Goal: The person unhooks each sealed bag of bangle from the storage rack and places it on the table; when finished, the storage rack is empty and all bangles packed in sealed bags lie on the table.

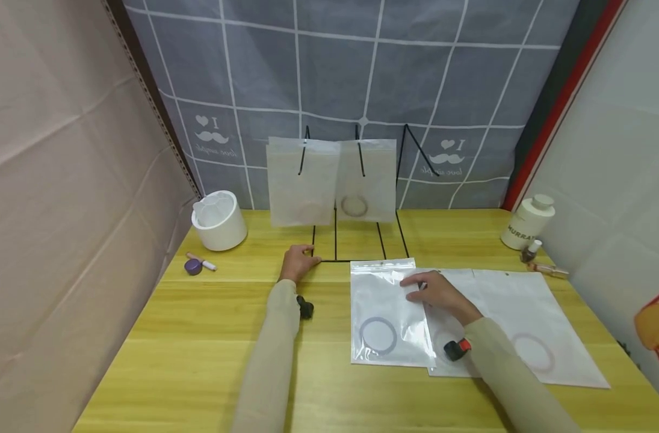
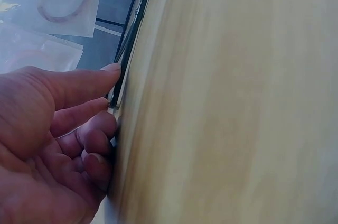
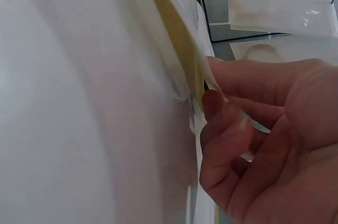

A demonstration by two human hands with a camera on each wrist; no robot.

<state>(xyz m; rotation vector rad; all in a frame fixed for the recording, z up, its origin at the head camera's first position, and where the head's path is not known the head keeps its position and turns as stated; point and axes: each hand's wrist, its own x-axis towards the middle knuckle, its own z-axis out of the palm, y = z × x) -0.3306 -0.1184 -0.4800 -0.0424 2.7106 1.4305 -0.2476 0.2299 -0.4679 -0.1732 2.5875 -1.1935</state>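
Observation:
My left hand pinches the front left corner of a black wire rack between thumb and finger. In the left wrist view its thumb lies along the dark wire. My right hand pinches the right edge of a clear zip bag, and that edge is lifted off the bags beside it in the right wrist view. A thin ring-shaped item shows inside this bag. Under and right of it lie more white bags. Two bags hang from the rack's hooks, and its right hook carries nothing.
At the left back stands a white round pot, with a purple lid and a small tube near it. A white bottle, a small dark bottle and another tube stand or lie at the right edge. Grey checked cloth hangs behind.

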